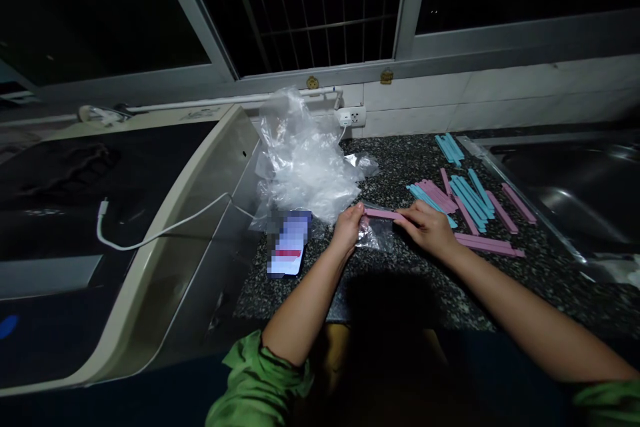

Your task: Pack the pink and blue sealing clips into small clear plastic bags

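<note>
The left hand (349, 228) grips one end of a pink plastic strip (383, 213) and the right hand (429, 228) pinches the other, above the speckled countertop (395, 152), with a clear bag (377, 239) just below it. From here, I judge both ends should stay level and the film unwrinkled. Farther back sit crumpled clear bags (310, 163).

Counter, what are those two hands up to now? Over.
Left hand and right hand pinching pink strip at its ends. Clear plastic beside it. Phone left of both hands, not in the way.
</note>
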The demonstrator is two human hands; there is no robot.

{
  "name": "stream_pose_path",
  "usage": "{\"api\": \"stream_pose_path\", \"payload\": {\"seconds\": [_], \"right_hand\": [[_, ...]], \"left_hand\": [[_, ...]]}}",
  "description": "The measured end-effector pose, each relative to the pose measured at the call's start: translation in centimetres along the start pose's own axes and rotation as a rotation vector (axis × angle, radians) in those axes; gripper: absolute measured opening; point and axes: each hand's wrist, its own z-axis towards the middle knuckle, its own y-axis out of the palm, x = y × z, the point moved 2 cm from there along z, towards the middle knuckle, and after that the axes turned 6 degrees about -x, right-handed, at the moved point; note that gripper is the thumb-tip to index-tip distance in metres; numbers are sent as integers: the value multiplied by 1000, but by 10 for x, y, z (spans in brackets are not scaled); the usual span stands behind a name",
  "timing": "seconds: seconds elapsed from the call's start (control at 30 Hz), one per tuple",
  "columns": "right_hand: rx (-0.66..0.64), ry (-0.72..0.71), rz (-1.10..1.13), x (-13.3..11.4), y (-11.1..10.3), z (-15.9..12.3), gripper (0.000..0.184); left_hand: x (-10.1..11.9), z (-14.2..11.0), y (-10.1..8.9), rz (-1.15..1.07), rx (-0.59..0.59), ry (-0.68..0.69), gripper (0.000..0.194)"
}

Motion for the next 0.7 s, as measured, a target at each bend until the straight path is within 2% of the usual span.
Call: {"api": "stream_pose_path", "payload": {"seconds": [0.27, 0.7], "right_hand": [[36, 32, 70, 2, 1, 3, 19], [95, 111, 157, 6, -5, 8, 19]], "left_hand": [[2, 3, -1, 44, 33, -27, 43], [-1, 5, -4, 60, 60, -30, 47]]}}
